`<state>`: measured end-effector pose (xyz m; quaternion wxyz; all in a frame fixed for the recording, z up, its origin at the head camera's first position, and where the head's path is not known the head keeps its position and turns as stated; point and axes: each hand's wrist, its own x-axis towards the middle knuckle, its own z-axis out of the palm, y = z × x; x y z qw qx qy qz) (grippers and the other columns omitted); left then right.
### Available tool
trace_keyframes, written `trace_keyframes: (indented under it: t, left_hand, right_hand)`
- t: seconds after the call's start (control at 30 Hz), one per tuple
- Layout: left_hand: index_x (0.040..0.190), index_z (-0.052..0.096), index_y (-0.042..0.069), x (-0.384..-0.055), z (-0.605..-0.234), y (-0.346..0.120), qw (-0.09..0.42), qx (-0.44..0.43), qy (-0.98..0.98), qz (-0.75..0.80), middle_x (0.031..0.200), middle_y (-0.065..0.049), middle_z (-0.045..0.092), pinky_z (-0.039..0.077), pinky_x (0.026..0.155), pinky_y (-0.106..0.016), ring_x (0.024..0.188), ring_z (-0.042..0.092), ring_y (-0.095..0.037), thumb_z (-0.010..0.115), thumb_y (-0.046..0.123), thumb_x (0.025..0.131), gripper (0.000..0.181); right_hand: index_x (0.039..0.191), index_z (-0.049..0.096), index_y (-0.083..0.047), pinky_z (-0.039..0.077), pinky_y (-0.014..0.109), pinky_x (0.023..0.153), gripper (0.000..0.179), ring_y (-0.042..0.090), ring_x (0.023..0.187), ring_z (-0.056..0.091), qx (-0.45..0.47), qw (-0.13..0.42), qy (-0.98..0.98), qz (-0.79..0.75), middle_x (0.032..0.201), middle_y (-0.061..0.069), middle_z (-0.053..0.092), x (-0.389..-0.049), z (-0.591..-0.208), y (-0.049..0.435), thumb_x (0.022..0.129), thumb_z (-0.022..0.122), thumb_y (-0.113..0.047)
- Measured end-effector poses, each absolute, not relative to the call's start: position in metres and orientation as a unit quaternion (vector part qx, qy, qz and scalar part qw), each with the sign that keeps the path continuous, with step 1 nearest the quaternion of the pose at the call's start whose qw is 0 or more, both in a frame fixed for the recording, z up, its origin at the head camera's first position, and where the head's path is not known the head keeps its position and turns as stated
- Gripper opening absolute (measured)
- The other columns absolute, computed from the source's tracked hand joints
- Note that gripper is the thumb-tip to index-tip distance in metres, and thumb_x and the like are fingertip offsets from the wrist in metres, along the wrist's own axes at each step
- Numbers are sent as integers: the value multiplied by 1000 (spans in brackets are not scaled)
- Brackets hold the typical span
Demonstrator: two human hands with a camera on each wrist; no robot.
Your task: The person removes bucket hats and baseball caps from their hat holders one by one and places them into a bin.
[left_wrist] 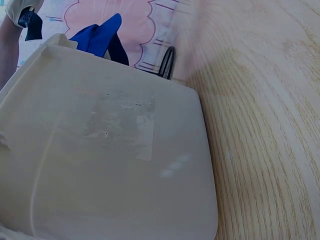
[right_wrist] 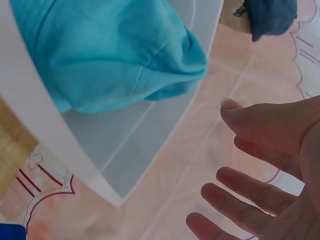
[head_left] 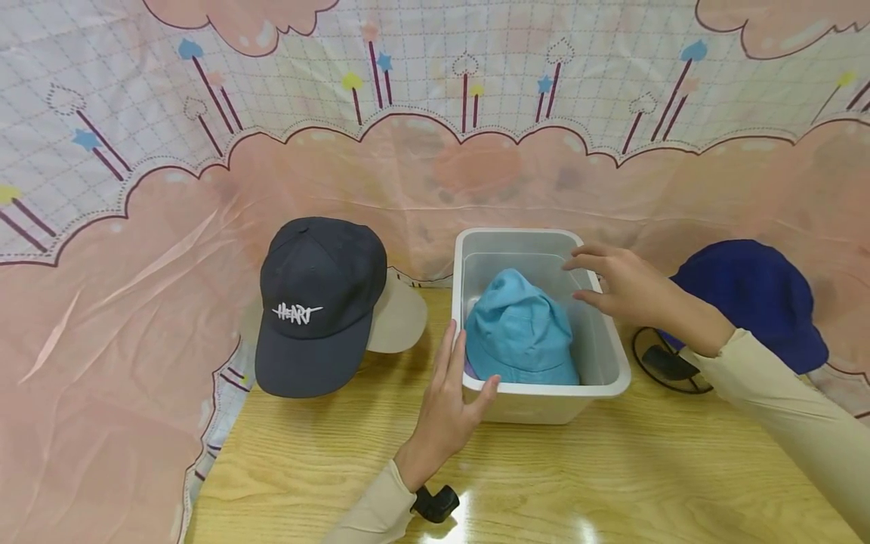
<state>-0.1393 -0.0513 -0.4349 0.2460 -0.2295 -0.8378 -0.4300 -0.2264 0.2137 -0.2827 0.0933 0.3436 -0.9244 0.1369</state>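
A light-blue bucket hat (head_left: 519, 332) lies crown up inside a white plastic bin (head_left: 544, 391), with a sliver of something purple (head_left: 470, 370) beneath its left edge. My left hand (head_left: 445, 408) rests at the bin's front left corner, fingers extended along the side and thumb at the front rim. Over the bin's right rim is my right hand (head_left: 632, 283), its fingers spread and holding nothing; the right wrist view shows this hand (right_wrist: 270, 175) apart from the hat. The left wrist view is filled mostly by the bin's outer wall (left_wrist: 115, 175).
Left of the bin, a dark navy cap (head_left: 322, 279) with white lettering sits in front of a beige cap (head_left: 401, 317). A royal-blue cap (head_left: 754, 302) and a black wire stand (head_left: 639, 355) are at the right, partly behind my right arm. Patterned cloth (head_left: 421, 174) hangs behind the wooden table (head_left: 326, 468).
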Motion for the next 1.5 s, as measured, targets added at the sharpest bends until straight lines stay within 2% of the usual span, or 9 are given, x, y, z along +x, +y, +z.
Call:
trace_keyframes:
  t: [0.27,0.53,0.8,0.97,1.13,1.37,1.5]
  left_hand:
    - [146,26,-6,-139,-434,-51,245,-227,-840,-428,154,-20,16,37,101,-46,139,23,-29,51,46,94,77]
    - [145,27,-6,-138,-434,-51,247,-226,-841,-426,154,-19,17,38,101,-47,139,25,-29,52,45,94,77]
    - [146,26,-5,-138,-436,-51,241,-225,-842,-426,155,-18,15,36,101,-47,140,23,-29,53,44,94,77]
    - [146,26,-5,-138,-436,-50,243,-226,-841,-427,155,-18,16,37,101,-47,140,23,-29,53,43,94,76]
    - [146,27,-6,-139,-436,-50,246,-225,-841,-426,154,-19,17,37,101,-47,139,25,-29,53,44,94,76]
    - [146,27,-6,-138,-435,-50,248,-226,-840,-426,154,-19,17,37,101,-47,139,25,-30,53,44,94,76]
    - [147,25,-4,-138,-435,-50,245,-226,-841,-427,154,-18,16,37,101,-48,139,24,-30,52,44,94,77]
  right_hand:
    - [115,64,1,51,51,74,39,35,92,63,322,120,-927,149,123,22,54,-226,-279,227,79,75,-7]
    - [118,64,2,46,59,82,41,43,103,58,300,125,-933,158,134,26,47,-220,-275,240,80,75,-8]
    - [125,59,3,46,59,79,53,45,109,52,313,157,-928,130,129,25,49,-219,-274,255,77,77,-9]
    - [120,62,1,46,60,77,49,46,109,51,309,177,-926,127,127,25,51,-220,-274,263,75,79,-12]
    - [114,64,1,40,66,81,47,49,112,47,283,178,-934,121,129,27,49,-221,-273,273,73,80,-14]
    - [113,64,-1,40,66,80,51,48,112,47,291,202,-930,104,125,26,52,-222,-271,285,68,82,-13]
    - [117,62,-3,38,68,81,53,49,112,46,288,205,-930,101,126,26,51,-223,-270,293,69,82,-15]
